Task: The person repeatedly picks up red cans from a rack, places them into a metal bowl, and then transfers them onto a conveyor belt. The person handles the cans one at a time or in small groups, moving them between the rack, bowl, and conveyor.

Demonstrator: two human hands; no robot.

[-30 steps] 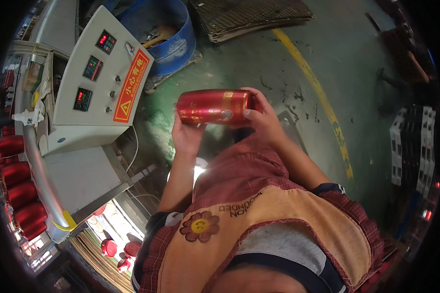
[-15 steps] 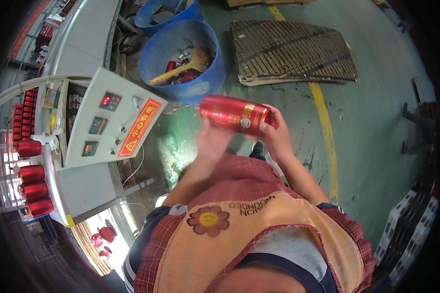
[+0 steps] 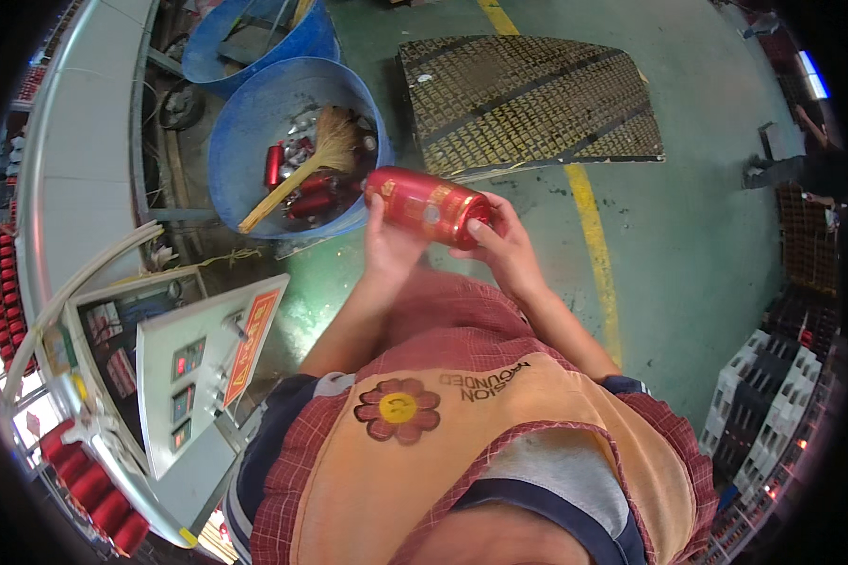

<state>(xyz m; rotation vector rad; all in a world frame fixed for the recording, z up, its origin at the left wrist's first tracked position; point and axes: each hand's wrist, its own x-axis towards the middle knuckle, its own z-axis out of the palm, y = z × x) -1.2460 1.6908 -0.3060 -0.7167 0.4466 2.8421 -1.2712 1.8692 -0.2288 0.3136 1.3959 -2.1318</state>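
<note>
1. Though the apron (image 3: 349, 499) fills the lower middle of the frame, its stuff reads easily: tan cloth, a stitched-looking flower, checked red trim.
2. At the centre, a glossy red can (image 3: 426, 207), smooth and cylindrical with gold markings, slants down toward the right, more steeply than a second ago. The left hand (image 3: 393, 247) grips its left part, thumb along the near side; the right hand (image 3: 507, 250) is closed about the other end. Both remain on it, so I'd judge the handling unfinished.
3. Lower left, the pale, hard-faced control panel (image 3: 209, 330) has dropped away from its earlier upper-left place as the wearer's view swung round.
4. Upper left, a scuffed blue bin (image 3: 219, 151) has come fully into sight, just beside the can in the frame. Inside lie a bristly broom (image 3: 334, 141) and shiny red pieces.
5. Beyond, upper right of centre, a ridged brown sheet (image 3: 528, 104) lies by a worn yellow line (image 3: 594, 254).
</note>
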